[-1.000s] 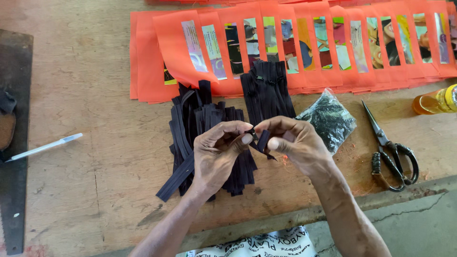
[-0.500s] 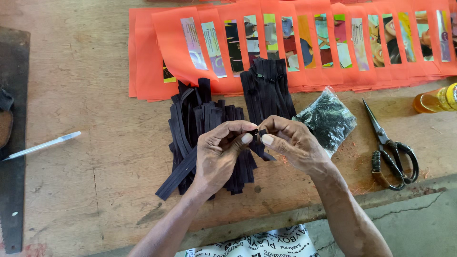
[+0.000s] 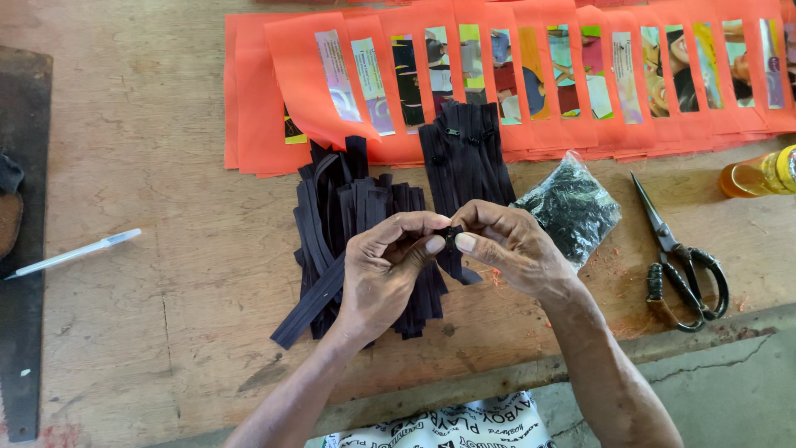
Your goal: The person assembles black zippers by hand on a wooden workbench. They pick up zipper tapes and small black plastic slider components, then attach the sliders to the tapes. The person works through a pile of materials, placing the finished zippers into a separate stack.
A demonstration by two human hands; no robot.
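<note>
The small black zipper slider point(image 3: 448, 239) could slip from the fingertips and vanish into the heap of black zipper strips point(image 3: 356, 241) directly beneath it, since the grip is only a pinch. Left hand point(image 3: 385, 270) and right hand point(image 3: 510, 249) both close on it, thumbs meeting.

One pair of scissors point(image 3: 681, 274), one white pen point(image 3: 75, 253), one plastic bag point(image 3: 570, 209), two zipper piles point(image 3: 356, 216).

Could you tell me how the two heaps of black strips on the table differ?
The left heap is larger and messy, its strips fanned and crossing; the right heap is smaller and neatly stacked. The left heap lies mostly on bare table; the right heap rests partly on the orange sheets. Both are black.
</note>
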